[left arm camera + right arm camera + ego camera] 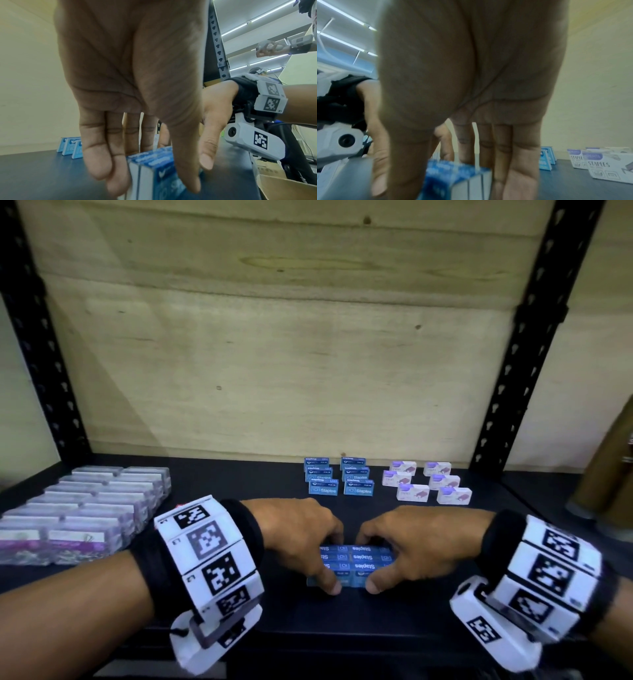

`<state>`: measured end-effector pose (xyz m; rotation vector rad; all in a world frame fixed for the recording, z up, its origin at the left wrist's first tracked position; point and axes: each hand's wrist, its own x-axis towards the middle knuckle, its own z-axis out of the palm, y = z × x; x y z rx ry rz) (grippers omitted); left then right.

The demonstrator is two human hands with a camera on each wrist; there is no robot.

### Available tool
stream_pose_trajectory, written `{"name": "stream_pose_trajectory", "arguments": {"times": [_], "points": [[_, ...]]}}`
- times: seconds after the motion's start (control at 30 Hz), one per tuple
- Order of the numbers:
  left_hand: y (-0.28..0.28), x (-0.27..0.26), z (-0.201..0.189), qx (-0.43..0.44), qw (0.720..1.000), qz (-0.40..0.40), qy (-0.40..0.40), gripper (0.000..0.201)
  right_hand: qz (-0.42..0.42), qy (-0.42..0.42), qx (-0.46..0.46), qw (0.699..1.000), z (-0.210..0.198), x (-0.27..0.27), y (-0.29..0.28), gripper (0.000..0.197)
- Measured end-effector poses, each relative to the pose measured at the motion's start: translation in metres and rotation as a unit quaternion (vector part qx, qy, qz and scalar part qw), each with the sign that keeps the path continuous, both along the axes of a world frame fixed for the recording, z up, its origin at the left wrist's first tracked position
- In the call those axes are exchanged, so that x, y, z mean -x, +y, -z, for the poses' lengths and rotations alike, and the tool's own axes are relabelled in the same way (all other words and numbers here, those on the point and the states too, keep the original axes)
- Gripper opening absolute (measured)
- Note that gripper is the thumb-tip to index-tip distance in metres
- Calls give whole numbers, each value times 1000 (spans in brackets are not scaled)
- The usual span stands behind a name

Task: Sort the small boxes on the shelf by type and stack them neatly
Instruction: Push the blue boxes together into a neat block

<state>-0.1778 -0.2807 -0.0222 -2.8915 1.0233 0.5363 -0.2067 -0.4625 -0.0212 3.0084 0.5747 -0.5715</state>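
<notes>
Near the front of the black shelf (239,604), a tight block of several blue staples boxes (356,565) lies between both hands. My left hand (329,563) grips its left half, thumb on the near side and fingers over the far side. My right hand (376,561) grips the right half the same way. The left wrist view shows the blue block (152,159) pinched in the left hand (149,182). The right wrist view shows the block (453,174) in the right hand (458,180). At the back, more blue boxes (339,481) stand in two rows beside white staples boxes (428,484).
Clear plastic boxes with purple labels (78,515) fill the shelf's left side. Black perforated uprights (534,337) frame the wooden back panel. Brown rolls (609,474) stand off to the right. An open cardboard box (283,186) sits below the shelf's right end.
</notes>
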Motion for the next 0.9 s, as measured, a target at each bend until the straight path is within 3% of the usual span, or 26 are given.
{"name": "stream_pose_trajectory", "arguments": {"times": [0.13, 0.27, 0.37, 0.57, 0.9], "points": [[3, -7, -16, 25, 999, -18, 8, 64, 19, 19, -52, 998, -12, -6, -9, 55], [3, -32, -27, 41, 998, -40, -38, 55, 54, -37, -89, 994, -17, -33, -22, 36], [-3, -60, -23, 21, 995, -59, -78, 50, 74, -90, -53, 992, -16, -61, -32, 26], [-20, -97, -15, -6, 988, -80, -131, 48, 102, -129, 2, 986, -9, -100, -31, 34], [-36, -124, 0, -60, 979, -77, -177, 29, 125, -106, 42, 986, 6, -129, -15, 36]]}}
